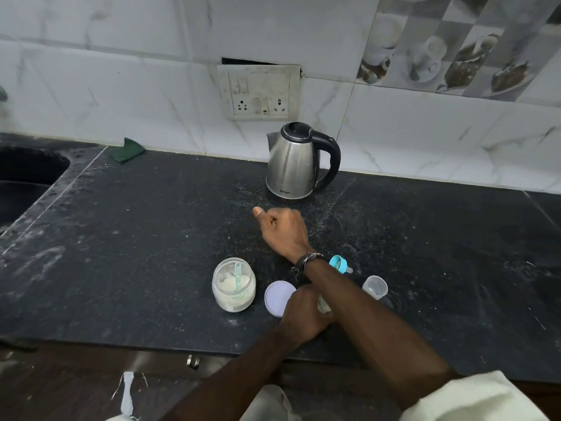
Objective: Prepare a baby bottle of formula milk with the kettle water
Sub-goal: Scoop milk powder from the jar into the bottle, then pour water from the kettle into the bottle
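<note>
Risked tipping the clear baby bottle [324, 303] clamped in the left hand [303, 314] near the counter's front edge, right hand [280, 227] loosely curled, empty, reaching crosswise toward the steel kettle [293, 165]

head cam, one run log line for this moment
right hand: empty, reaching toward kettle | left hand: holding bottle | formula jar: open

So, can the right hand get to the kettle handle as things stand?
Probably yes: the right hand hovers empty just short of the kettle, its handle faces right, and only bare counter lies between them.
</note>
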A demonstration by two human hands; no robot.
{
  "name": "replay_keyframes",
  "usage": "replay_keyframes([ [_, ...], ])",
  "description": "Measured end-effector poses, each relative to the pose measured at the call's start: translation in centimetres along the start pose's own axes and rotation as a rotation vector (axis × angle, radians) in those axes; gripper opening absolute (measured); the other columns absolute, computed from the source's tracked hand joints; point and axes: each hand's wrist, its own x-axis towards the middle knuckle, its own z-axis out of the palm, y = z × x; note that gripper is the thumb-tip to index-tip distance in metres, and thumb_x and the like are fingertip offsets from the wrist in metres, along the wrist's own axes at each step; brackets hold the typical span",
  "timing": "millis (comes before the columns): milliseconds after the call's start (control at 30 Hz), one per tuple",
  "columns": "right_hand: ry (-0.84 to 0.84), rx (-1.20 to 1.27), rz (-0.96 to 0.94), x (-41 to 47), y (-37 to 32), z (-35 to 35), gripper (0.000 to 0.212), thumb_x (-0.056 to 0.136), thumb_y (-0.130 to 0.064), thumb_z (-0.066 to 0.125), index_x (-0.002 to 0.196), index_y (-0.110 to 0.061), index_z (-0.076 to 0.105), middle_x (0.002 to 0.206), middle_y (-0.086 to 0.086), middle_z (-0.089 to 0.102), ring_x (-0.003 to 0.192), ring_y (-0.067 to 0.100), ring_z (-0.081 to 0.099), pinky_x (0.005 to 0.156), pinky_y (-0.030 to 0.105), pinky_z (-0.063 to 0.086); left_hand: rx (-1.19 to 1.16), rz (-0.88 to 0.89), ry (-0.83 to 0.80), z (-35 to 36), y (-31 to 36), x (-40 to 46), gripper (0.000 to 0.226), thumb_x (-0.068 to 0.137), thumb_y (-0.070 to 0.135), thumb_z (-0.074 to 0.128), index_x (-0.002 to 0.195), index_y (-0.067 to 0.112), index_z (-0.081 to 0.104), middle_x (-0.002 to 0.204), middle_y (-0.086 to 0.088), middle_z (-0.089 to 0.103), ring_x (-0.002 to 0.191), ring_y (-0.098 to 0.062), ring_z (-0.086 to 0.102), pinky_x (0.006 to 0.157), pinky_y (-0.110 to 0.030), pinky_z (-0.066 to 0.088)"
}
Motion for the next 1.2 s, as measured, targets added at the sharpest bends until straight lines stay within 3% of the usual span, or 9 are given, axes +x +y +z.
replay_keyframes([
  [133,0.100,0.021,0.117,2.2,2.6,-0.3,0.055,0.102,-0.038,0.050,0.053,-0.013,0.042,0.049,0.001,0.045,0.048,0.024,0.041,0.053,0.031,0.025,-0.013,0.003,0.012,-0.1,-0.1,0.1,0.042,0.073,0.045,0.081,0.109,0.042,0.059,0.106,0.019,0.069,0.095,0.004,0.066,0.082,-0.016,0.050],
  [267,0.222,0.052,0.258,5.2,5.3,-1.0,0.040,0.102,-0.028,0.051,0.068,-0.008,0.060,0.062,0.009,0.058,0.055,0.023,0.051,0.054,0.031,0.035,0.034,-0.026,-0.008,-0.1,-0.4,0.3,0.047,0.073,0.042,0.082,0.114,0.027,0.065,0.111,0.007,0.072,0.098,-0.008,0.067,0.087,-0.030,0.054],
  [400,0.298,0.000,0.311,8.4,6.8,-3.5,0.014,0.095,-0.010,0.054,0.096,-0.006,0.067,0.087,0.008,0.071,0.073,0.018,0.057,0.065,0.025,0.040,0.053,-0.056,-0.018,0.0,-0.9,0.6,0.058,0.070,0.045,0.083,0.121,0.026,0.063,0.118,0.007,0.071,0.104,-0.010,0.066,0.091,-0.033,0.054],
  [600,0.487,0.030,0.303,13.1,7.7,-5.8,0.022,0.094,-0.019,0.051,0.096,-0.004,0.066,0.099,0.017,0.069,0.093,0.033,0.064,0.071,0.030,0.041,0.045,-0.075,-0.029,0.1,-1.1,0.5,0.058,0.073,0.044,0.083,0.123,0.025,0.062,0.121,0.007,0.069,0.107,-0.008,0.064,0.095,-0.031,0.052],
  [733,0.596,0.011,0.326,15.5,7.8,-6.8,0.024,0.092,-0.021,0.049,0.100,-0.005,0.066,0.109,0.019,0.062,0.106,0.037,0.057,0.078,0.031,0.039,0.049,-0.090,-0.036,0.2,-1.3,0.5,0.060,0.072,0.049,0.081,0.124,0.029,0.060,0.122,0.010,0.068,0.109,-0.005,0.063,0.095,-0.031,0.051],
  [900,0.488,0.010,0.441,18.3,8.5,-7.1,0.039,0.098,-0.038,0.047,0.115,-0.007,0.062,0.125,0.015,0.059,0.122,0.037,0.051,0.099,0.043,0.041,0.058,-0.092,-0.036,0.3,-1.6,0.5,0.059,0.072,0.050,0.081,0.124,0.031,0.060,0.122,0.011,0.068,0.108,-0.004,0.062,0.093,-0.027,0.051],
  [1033,0.298,0.094,0.467,20.1,9.5,-7.5,0.054,0.101,-0.049,0.037,0.111,-0.003,0.064,0.118,0.017,0.067,0.112,0.037,0.059,0.091,0.038,0.043,0.058,-0.094,-0.028,0.4,-1.9,0.5,0.060,0.073,0.052,0.080,0.125,0.031,0.059,0.122,0.012,0.067,0.109,-0.003,0.061,0.094,-0.024,0.050],
  [1200,0.231,0.213,0.503,21.4,10.7,-7.7,0.069,0.091,-0.066,0.038,0.088,-0.006,0.073,0.093,0.017,0.074,0.092,0.036,0.069,0.085,0.037,0.054,0.047,-0.088,-0.014,0.5,-1.9,0.4,0.060,0.073,0.050,0.081,0.126,0.032,0.059,0.123,0.013,0.066,0.108,0.005,0.058,0.093,-0.011,0.044],
])
